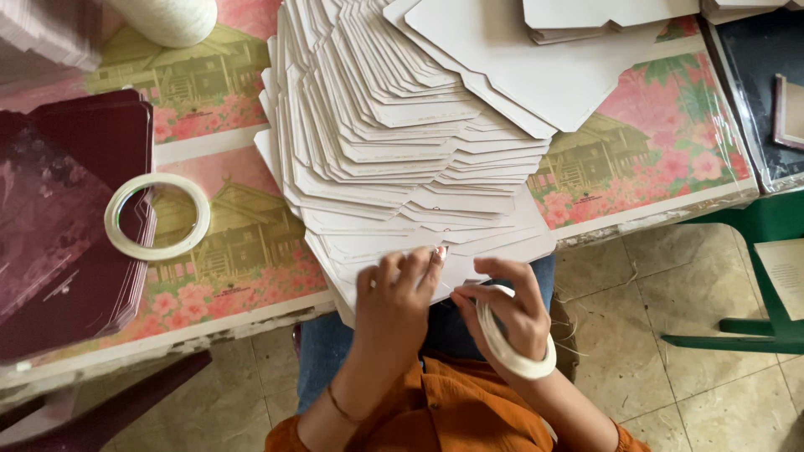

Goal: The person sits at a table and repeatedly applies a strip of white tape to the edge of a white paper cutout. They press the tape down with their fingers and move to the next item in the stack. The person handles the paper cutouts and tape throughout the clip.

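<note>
A fanned stack of white die-cut cardboard blanks (pixel 394 125) lies on the table and overhangs its near edge. My left hand (pixel 398 289) rests with fingers spread on the lowest blank at the front edge. My right hand (pixel 507 305) sits beside it, holding a roll of white tape (pixel 511 347) that loops around the wrist side of the hand, fingertips pinched near the blank's edge. I wear an orange top and blue jeans, seen below.
A second white tape roll (pixel 157 216) lies on a pile of dark maroon printed sheets (pixel 59 226) at left. The table has a pink floral cover (pixel 662 142). More white blanks (pixel 603 17) lie at the back. A green stool (pixel 754 276) stands at right on the tiled floor.
</note>
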